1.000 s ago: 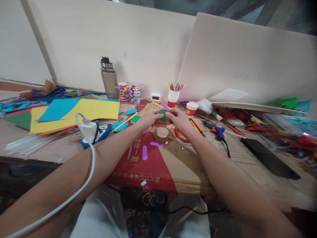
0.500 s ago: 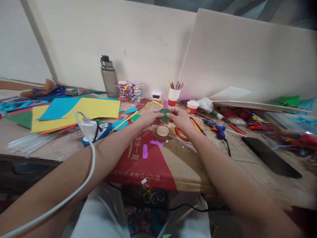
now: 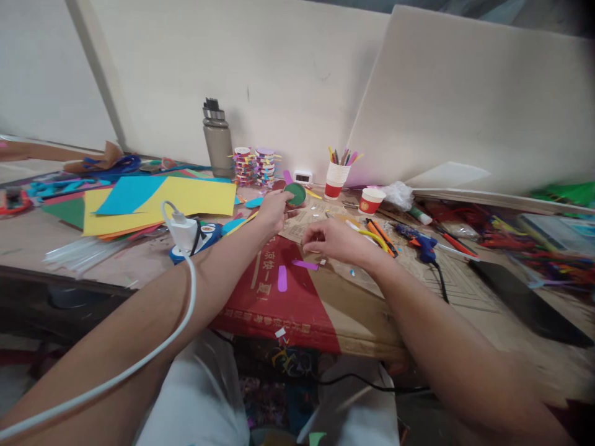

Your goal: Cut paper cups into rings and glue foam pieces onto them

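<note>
Overlapping well to the left of the left hand's [image 3: 273, 214] grip: blue sheet [image 3: 127, 195] and yellow sheet [image 3: 199, 197]. White charger [image 3: 183, 234] sitting nearer the person, its cable [image 3: 192, 297] trailing over the left forearm. Grey bottle [image 3: 217, 145] standing left of and beyond the grip; two banded stacks [image 3: 265, 167] standing closer to it, on the far side. Left fingers are pinching a green disc [image 3: 295, 194] at its edge, its round face showing. Two purple strips [image 3: 282, 279] lying on the near side of the grip. Small clock [image 3: 303, 177] standing just beyond the disc. Right hand [image 3: 328, 238] is hovering or resting right of the grip, fingers curling downward; cannot tell whether they're holding anything. Pen cup [image 3: 334, 181] and smaller cup [image 3: 371, 201] standing farther right, then orange markers [image 3: 382, 235], glue gun [image 3: 425, 249] and dark slab [image 3: 527, 303] lying beyond the right hand.
</note>
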The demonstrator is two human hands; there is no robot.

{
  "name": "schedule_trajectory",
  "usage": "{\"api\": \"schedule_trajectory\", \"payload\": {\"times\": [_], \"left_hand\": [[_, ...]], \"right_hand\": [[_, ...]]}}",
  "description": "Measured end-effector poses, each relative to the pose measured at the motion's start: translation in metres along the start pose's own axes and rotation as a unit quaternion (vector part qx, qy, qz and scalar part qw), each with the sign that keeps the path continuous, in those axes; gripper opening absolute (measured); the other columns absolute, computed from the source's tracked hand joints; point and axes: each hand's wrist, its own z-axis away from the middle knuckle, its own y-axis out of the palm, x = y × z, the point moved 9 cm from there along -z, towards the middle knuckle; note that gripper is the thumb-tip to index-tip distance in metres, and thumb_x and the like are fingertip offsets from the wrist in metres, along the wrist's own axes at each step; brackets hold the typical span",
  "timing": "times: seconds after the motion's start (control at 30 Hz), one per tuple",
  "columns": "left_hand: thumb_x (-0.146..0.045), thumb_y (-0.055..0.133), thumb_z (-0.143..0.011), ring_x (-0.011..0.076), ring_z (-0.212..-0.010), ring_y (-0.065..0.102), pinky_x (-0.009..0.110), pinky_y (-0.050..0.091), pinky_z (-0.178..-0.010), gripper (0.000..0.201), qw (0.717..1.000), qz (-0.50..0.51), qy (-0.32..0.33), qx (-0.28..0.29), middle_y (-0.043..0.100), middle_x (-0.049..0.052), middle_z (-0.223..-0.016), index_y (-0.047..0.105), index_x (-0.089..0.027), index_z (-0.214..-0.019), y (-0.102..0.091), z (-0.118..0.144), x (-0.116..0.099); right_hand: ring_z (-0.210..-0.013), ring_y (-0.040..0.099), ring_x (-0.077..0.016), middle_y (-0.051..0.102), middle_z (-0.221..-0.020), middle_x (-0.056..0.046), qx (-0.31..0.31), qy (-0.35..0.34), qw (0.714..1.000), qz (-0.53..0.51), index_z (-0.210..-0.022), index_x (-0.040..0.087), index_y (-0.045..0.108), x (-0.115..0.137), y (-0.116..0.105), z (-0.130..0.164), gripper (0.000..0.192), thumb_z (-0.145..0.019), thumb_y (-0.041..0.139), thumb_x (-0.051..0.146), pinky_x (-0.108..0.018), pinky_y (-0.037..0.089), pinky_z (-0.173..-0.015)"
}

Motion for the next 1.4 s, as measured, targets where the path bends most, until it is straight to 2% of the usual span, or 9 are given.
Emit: {"api": "schedule_trajectory", "payload": {"times": [0.1, 0.23, 0.4, 0.63, 1.03, 1.13, 1.2, 1.3, 1.4], "left_hand": [[-0.011, 0.054, -0.073, 0.0163, -0.067, 0.070, 0.023, 0.043, -0.056, 0.006, 1.000, -0.001, 0.002, -0.001, 0.068, 0.004, -0.075, 0.055, -0.015, -0.078, 0.001, 0.001, -0.002], [-0.011, 0.054, -0.073, 0.0164, -0.065, 0.070, 0.023, 0.042, -0.054, 0.007, 1.000, -0.009, 0.007, -0.006, 0.069, 0.005, -0.076, 0.055, -0.015, -0.079, 0.002, 0.002, -0.004], [-0.013, 0.056, -0.071, 0.0186, -0.072, 0.072, 0.022, 0.043, -0.055, 0.010, 0.999, -0.029, 0.008, 0.011, 0.070, 0.006, -0.075, 0.055, -0.015, -0.080, 0.005, 0.004, -0.001], [-0.016, 0.058, -0.070, 0.0190, -0.078, 0.072, 0.023, 0.047, -0.062, 0.014, 0.999, -0.013, 0.038, -0.003, 0.071, 0.005, -0.078, 0.055, -0.016, -0.085, -0.001, 0.002, -0.010], [-0.018, 0.063, -0.072, 0.0163, -0.075, 0.071, 0.023, 0.046, -0.061, 0.019, 0.998, 0.008, 0.044, 0.041, 0.072, 0.004, -0.082, 0.057, -0.017, -0.091, 0.006, 0.002, -0.009], [-0.017, 0.062, -0.076, 0.0151, -0.074, 0.071, 0.022, 0.045, -0.060, 0.015, 0.998, 0.012, 0.030, 0.053, 0.072, 0.003, -0.081, 0.058, -0.017, -0.090, 0.008, 0.004, -0.006], [-0.015, 0.061, -0.078, 0.0144, -0.073, 0.070, 0.022, 0.046, -0.063, 0.012, 0.998, 0.019, 0.021, 0.061, 0.071, 0.003, -0.079, 0.060, -0.016, -0.090, 0.012, 0.006, -0.003], [-0.011, 0.063, -0.079, 0.0120, -0.069, 0.067, 0.025, 0.050, -0.071, 0.011, 0.996, 0.034, 0.010, 0.079, 0.071, 0.003, -0.078, 0.061, -0.014, -0.089, 0.019, 0.011, 0.000], [-0.009, 0.063, -0.080, 0.0101, -0.068, 0.065, 0.025, 0.051, -0.073, 0.010, 0.994, 0.043, -0.002, 0.101, 0.070, 0.003, -0.079, 0.061, -0.014, -0.088, 0.028, 0.017, 0.002]], "right_hand": [[-0.061, 0.055, -0.0109, 0.066, -0.068, 0.001, 0.083, 0.026, 0.989, 0.117, -0.075, 0.017, 0.070, 0.004, 0.020, 0.008, 0.002, -0.074, 0.069, 0.016, -0.023, 0.035, -0.058], [-0.066, 0.058, -0.0136, 0.070, -0.077, -0.004, 0.083, 0.065, 0.974, 0.201, -0.079, 0.017, 0.072, 0.003, 0.023, 0.010, 0.007, -0.073, 0.072, 0.020, -0.024, 0.035, -0.057], [-0.067, 0.059, -0.0131, 0.071, -0.076, -0.004, 0.119, 0.099, 0.970, 0.187, -0.076, 0.017, 0.072, 0.002, 0.027, 0.011, 0.004, -0.076, 0.068, 0.016, -0.023, 0.036, -0.058], [-0.068, 0.059, -0.0125, 0.071, -0.081, -0.003, 0.088, 0.102, 0.974, 0.182, -0.084, 0.016, 0.069, 0.002, 0.024, 0.010, 0.011, -0.073, 0.072, 0.016, -0.023, 0.035, -0.055], [-0.056, 0.051, -0.0104, 0.061, -0.061, 0.002, 0.109, 0.070, 0.985, 0.111, -0.064, 0.019, 0.063, -0.001, 0.031, 0.009, 0.014, -0.069, 0.069, 0.008, -0.022, 0.032, -0.050], [-0.055, 0.051, -0.0099, 0.060, -0.059, 0.003, 0.039, 0.068, 0.996, 0.030, -0.064, 0.019, 0.060, -0.003, 0.019, 0.004, 0.012, -0.072, 0.066, 0.011, -0.022, 0.033, -0.051], [-0.056, 0.052, -0.0101, 0.059, -0.061, 0.004, -0.083, 0.070, 0.992, -0.064, -0.069, 0.019, 0.057, -0.011, -0.004, -0.001, 0.010, -0.075, 0.064, 0.017, -0.022, 0.036, -0.054], [-0.060, 0.053, -0.0103, 0.059, -0.067, 0.004, -0.260, 0.087, 0.945, -0.181, -0.075, 0.020, 0.053, -0.035, -0.035, 0.000, 0.012, -0.075, 0.064, 0.024, -0.023, 0.041, -0.058], [-0.059, 0.051, -0.0101, 0.057, -0.068, 0.005, -0.319, 0.120, 0.914, -0.221, -0.077, 0.020, 0.051, -0.057, -0.044, 0.000, 0.017, -0.072, 0.066, 0.026, -0.024, 0.041, -0.058]]}}
